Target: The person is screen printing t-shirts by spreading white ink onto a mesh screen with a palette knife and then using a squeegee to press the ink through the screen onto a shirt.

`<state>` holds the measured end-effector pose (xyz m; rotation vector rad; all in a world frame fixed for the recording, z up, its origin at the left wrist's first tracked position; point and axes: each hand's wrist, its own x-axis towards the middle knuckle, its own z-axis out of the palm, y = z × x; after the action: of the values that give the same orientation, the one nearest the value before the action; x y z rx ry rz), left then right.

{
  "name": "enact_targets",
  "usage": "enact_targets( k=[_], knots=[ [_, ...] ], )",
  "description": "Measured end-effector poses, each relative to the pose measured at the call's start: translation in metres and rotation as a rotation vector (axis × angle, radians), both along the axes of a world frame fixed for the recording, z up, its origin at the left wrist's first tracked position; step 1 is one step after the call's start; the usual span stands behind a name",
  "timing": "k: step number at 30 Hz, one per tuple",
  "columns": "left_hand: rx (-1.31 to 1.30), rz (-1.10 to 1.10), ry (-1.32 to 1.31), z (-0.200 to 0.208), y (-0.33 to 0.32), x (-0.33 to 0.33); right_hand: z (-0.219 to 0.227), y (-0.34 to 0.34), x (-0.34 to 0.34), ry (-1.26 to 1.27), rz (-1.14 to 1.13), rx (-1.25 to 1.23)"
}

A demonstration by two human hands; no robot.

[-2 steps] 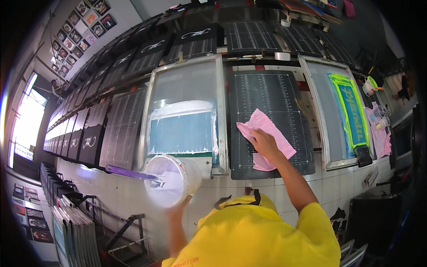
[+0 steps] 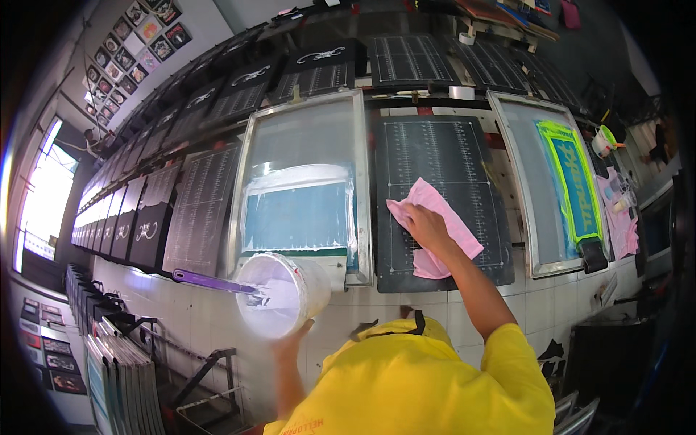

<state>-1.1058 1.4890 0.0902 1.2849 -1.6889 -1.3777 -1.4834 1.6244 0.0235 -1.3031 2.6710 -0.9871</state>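
My right hand (image 2: pixel 428 228) is closed on a pink cloth (image 2: pixel 458 235), which lies crumpled over the lower half of a black printing platen (image 2: pixel 428 145) marked with white ruler lines. At the near side of a white bucket (image 2: pixel 310 286) is my left hand (image 2: pixel 291 339), gripping it, with most of the fingers hidden by the bucket. Thick white ink coats the inside of the bucket, and a purple spatula (image 2: pixel 210 280) sticks out over its left rim. Just beyond the bucket lies a metal-framed printing screen (image 2: pixel 301 138) with white ink across its blue area.
On the right rests a second framed screen (image 2: pixel 533 210) bordered in bright yellow-green. Past it lie another pink cloth (image 2: pixel 618 217) and a small tub (image 2: pixel 603 141). Several black platens run along the left, some with printed black shirts (image 2: pixel 148 225). Stacked frames (image 2: pixel 119 377) stand lower left.
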Motion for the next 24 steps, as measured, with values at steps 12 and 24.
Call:
enact_targets(
  k=[12,24],
  knots=[
    [-0.387,-0.080,0.163,-0.020,-0.007,0.035,-0.017,-0.053,-0.103,-0.054,-0.067,-0.139],
    [-0.362,-0.100,0.153,-0.020,-0.006,0.019,-0.066,-0.040,-0.137,-0.030,-0.328,0.208]
  ],
)
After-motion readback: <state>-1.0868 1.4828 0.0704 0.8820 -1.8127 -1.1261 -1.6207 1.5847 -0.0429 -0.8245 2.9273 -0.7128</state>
